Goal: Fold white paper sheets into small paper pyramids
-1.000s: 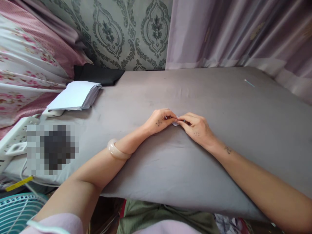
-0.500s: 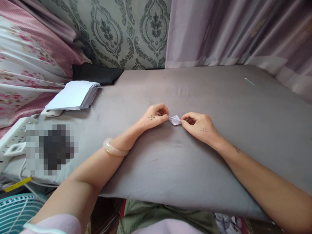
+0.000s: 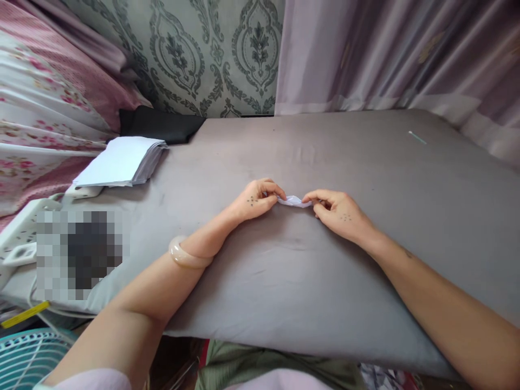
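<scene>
A small folded white paper [image 3: 294,201] stretches between my two hands, just over the middle of the grey-covered table [image 3: 284,281]. Its shape is long and low, like a little paper boat, with a raised fold at the centre. My left hand [image 3: 258,200] pinches the left end between thumb and fingers; a pale bangle [image 3: 189,254] circles that wrist. At the right end, my right hand [image 3: 337,210] grips the paper with thumb and fingers. Both fingertips cover the paper's ends.
A stack of white paper [image 3: 119,160] lies at the left, before a black folded item [image 3: 162,124]. A white power strip [image 3: 24,227] and a blurred-out patch sit nearer. A thin cotton-swab-like stick [image 3: 417,137] lies far right. A turquoise fan grille [image 3: 34,360] is lower left.
The paper has been drawn out wider and flatter between my hands. My right hand has shifted slightly right, and my left hand has moved a little down.
</scene>
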A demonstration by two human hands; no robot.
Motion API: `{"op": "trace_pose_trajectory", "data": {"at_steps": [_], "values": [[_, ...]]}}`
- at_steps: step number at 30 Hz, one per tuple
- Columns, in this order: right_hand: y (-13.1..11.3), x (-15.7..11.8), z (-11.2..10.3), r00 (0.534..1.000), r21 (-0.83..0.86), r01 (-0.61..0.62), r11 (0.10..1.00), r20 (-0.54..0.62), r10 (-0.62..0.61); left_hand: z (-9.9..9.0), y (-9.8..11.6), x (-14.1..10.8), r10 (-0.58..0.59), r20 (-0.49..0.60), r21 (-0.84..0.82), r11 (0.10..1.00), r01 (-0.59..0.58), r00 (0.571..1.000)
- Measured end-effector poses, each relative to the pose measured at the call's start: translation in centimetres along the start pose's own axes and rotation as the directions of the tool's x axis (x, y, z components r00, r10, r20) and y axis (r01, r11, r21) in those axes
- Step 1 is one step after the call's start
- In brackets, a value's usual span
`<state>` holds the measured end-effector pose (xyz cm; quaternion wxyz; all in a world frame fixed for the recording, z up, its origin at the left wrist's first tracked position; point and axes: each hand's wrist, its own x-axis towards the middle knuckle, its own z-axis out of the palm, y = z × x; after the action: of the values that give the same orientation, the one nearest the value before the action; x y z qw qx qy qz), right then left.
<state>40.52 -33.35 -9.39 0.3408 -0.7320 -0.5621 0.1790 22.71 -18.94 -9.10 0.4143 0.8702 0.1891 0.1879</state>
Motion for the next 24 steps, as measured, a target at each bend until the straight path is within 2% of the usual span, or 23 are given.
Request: {"op": "trace_pose_trajectory", "data": {"at_steps": [4,8,13,18,24], "values": [[-0.2,-0.2,-0.2,0.991,-0.066,0.133,0.989,0.006,-0.132,0.0,0.3,-0.1,0.010,-0.012,0.049,0.999,-0.010,1.000],[-0.2,-0.4,-0.2,0.983,-0.149,0.180,0.972,-0.003,-0.182,0.1,0.7,-0.3,0.023,-0.041,0.107,0.994,-0.018,0.999],[-0.7,-1.0,-0.3,0.956,-0.367,0.281,0.887,0.026,-0.292,0.4,1.1,-0.4,0.024,-0.054,0.205,0.979,-0.013,0.998],[-1.1,-1.4,0.1,0.950,-0.538,0.291,0.791,0.065,-0.305,0.9,1.1,-0.3,-0.007,-0.070,0.283,0.959,0.027,0.998],[-1.4,-1.3,0.3,0.950,-0.570,0.295,0.767,0.090,-0.299,1.7,1.1,-0.1,-0.029,-0.140,0.326,0.942,0.074,0.990]]}}
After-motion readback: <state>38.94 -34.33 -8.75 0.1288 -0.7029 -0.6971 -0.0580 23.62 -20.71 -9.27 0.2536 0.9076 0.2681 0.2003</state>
